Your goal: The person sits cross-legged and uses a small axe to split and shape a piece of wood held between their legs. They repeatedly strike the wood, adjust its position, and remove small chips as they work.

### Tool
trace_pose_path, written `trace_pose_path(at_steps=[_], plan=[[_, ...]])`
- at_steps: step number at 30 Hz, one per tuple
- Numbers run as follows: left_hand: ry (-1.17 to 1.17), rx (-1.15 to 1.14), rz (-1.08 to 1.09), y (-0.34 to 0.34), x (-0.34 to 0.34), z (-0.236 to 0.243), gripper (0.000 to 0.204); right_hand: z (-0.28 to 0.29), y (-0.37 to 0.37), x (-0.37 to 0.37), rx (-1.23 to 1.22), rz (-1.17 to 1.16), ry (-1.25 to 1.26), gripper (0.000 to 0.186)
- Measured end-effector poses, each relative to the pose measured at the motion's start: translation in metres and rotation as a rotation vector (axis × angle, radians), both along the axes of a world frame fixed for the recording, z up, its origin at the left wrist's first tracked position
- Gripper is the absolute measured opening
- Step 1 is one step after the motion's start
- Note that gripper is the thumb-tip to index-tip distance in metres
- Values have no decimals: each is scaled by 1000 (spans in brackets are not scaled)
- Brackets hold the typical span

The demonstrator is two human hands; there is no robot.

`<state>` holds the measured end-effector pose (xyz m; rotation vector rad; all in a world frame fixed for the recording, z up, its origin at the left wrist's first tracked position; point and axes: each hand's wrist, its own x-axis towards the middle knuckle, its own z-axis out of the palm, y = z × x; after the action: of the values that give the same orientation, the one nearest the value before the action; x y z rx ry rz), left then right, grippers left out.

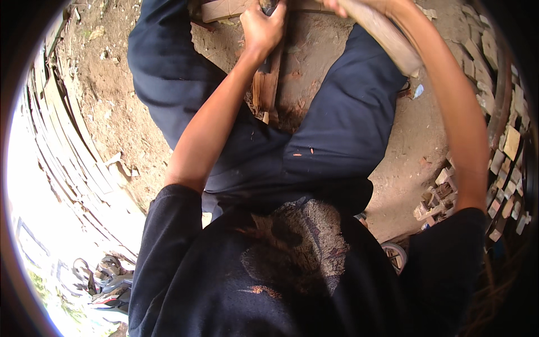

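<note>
At the top of the head view my left hand (pixel 264 27) is closed around a dark, narrow tool (pixel 269 9), mostly hidden by the fingers. It rests over a long reddish-brown piece of wood (pixel 273 84) that runs between my legs and looks split at its near end. My right hand (pixel 391 5), partly cut off by the upper edge, is closed on a thick, pale length of wood (pixel 382 36), shaped like a club. That length slants down toward my right knee, and its far end lies out of view.
A pale wooden board (pixel 222 10) lies crosswise beyond my left hand. Stacked wood blocks (pixel 511 143) line the right side, with loose offcuts (pixel 438 199) nearby. Long planks (pixel 67 118) lie at the left. Bare earth (pixel 120 106) surrounds my legs; a small wheel (pixel 394 256) shows beside my right side.
</note>
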<state>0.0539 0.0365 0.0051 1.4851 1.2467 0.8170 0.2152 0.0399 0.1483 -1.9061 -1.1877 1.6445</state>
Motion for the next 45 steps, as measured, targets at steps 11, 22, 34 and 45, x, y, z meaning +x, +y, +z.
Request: trace_pose_path(at_steps=[11,22,34,45], plan=[[35,42,3,-1,-8,-21,31,0,1,-11,217,-174,63,22],[63,-17,-47,-3,-1,-11,29,10,6,7,173,-215,-23,22],[62,27,-17,-9,-5,-17,36,3,12,4,161,-181,1,24],[38,86,-23,-15,-5,-11,35,25,3,-2,50,-136,-32,23]])
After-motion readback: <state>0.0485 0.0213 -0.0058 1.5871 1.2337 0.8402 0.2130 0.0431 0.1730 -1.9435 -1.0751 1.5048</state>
